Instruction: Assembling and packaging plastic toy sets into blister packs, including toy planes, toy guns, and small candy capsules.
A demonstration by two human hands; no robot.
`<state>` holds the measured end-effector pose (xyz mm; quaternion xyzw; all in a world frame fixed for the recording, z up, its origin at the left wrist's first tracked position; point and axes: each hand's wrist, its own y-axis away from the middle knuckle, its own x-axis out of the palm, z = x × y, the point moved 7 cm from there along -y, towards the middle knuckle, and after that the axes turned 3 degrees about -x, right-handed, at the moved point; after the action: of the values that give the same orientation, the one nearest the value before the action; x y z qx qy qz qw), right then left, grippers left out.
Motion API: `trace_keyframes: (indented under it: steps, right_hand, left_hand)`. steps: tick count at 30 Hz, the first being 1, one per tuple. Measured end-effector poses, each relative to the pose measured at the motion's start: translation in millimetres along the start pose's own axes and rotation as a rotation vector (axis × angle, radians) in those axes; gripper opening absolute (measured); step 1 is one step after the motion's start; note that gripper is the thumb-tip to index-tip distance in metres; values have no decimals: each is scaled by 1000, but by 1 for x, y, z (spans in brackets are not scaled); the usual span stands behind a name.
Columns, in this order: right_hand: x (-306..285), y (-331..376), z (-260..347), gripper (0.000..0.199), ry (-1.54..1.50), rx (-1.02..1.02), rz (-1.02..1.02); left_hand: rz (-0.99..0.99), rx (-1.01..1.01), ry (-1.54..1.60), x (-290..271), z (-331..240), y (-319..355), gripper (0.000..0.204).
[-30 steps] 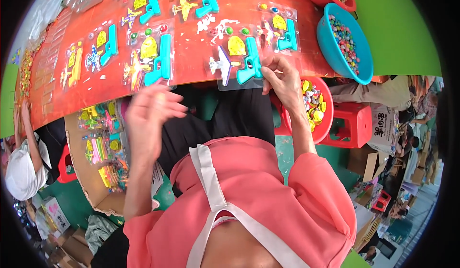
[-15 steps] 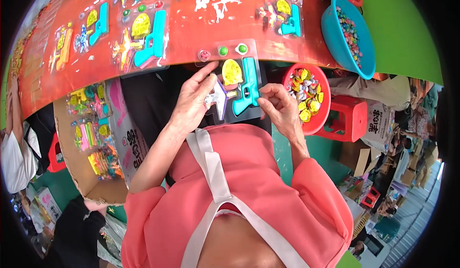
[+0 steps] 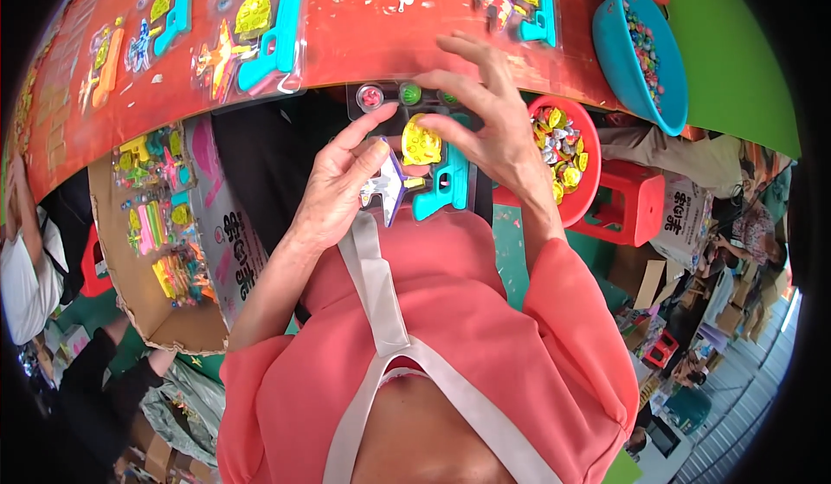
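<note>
My left hand [image 3: 333, 185] grips the left side of a clear plastic blister tray [image 3: 473, 191], thumb on top, just off the table's near edge. In the tray lie a teal toy gun [image 3: 446, 185], a yellow rounded plastic piece [image 3: 421, 142] and a white-and-purple toy plane [image 3: 385, 188]. A red ball [image 3: 370, 97] and a green ball [image 3: 410, 93] sit along its far edge; another green one is partly behind my fingers. Over the tray's right side, my right hand [image 3: 498, 133] is open with fingers spread, its thumb at the yellow piece.
Similar filled trays [image 3: 260, 42] lie across the red table [image 3: 346, 42]. At the right stand a blue basin [image 3: 610, 60] of small balls and a red basin [image 3: 591, 151] of yellow and silver pieces, near a red stool [image 3: 632, 198]. A cardboard box [image 3: 164, 324] holds packed trays at left.
My right hand has left the tray's right edge and moved up and inward over it, fingers spreading. My left hand keeps its hold. The table and basins have shifted slightly in view.
</note>
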<state>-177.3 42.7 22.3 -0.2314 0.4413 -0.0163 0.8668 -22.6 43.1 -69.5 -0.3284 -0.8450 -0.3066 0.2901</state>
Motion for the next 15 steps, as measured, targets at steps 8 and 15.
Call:
trace_keyframes:
  steps: [8, 15]
  right_hand:
    - [-9, -6, -14, 43, -310, 181, 35]
    - [-35, 21, -36, 39, -100, 168, -60]
  left_hand:
    - [-2, 27, -15, -2, -1, 4, 49]
    - [-31, 55, 15, -1, -6, 8, 47]
